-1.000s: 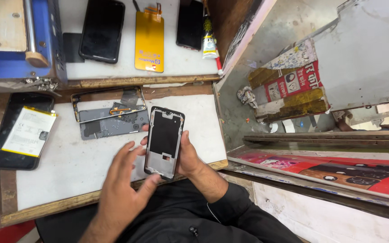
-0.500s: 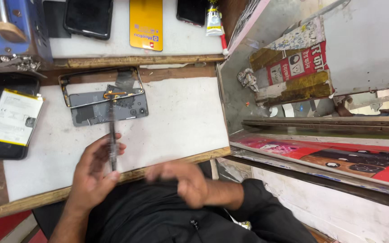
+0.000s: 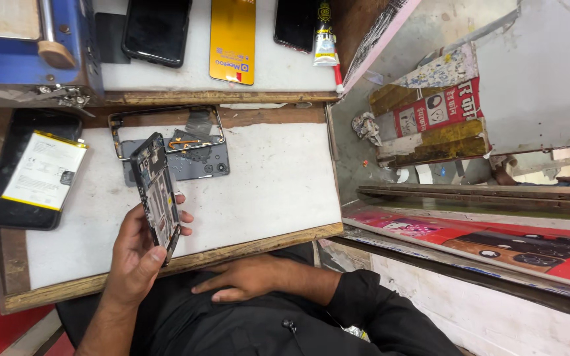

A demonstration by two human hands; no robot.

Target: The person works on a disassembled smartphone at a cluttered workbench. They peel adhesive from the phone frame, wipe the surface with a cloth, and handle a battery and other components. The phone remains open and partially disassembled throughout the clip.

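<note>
The right hand (image 3: 242,280) lies flat on the person's dark lap, fingers loosely spread, holding nothing, just below the wooden front edge of the white work board (image 3: 278,191). The left hand (image 3: 141,254) is at that same front edge, its fingers and thumb clamped around the lower end of an opened phone (image 3: 156,194), which stands tilted above the board with its bare inner side showing. Just beyond the phone, on the board, rest a thin metal frame (image 3: 166,132) and a grey phone back (image 3: 196,165) partly under it. At the board's left end lies a black phone with a white battery (image 3: 37,171). Past the board's far edge, on a higher shelf, are a dark phone (image 3: 156,29), a yellow card (image 3: 233,39) and a glue tube (image 3: 325,33).
</note>
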